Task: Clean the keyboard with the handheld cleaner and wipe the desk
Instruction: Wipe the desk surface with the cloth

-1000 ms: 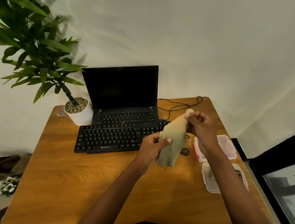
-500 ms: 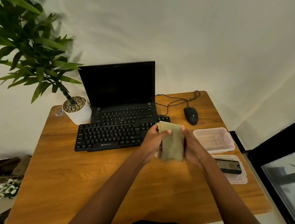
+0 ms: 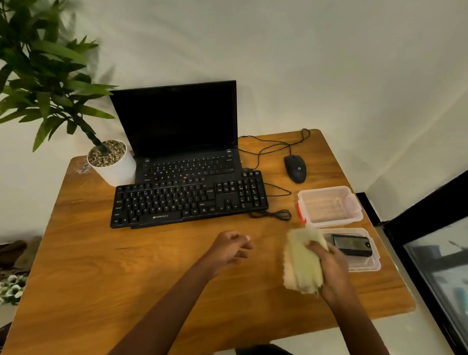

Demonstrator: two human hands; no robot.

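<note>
Plain off-white wall (image 3: 301,46) at the back, faint leaf shadows on its left part. Corner seam to a side wall (image 3: 448,138) at right. Wooden desk (image 3: 94,272), orange-brown grain, rounded corners, close to the back wall. Black-framed glass panel (image 3: 464,271) low right, reflections blurred. Pale floor strip (image 3: 407,331) between desk and frame. Clump of white flowers (image 3: 3,290) down at left. Dim, warm, even light.
</note>
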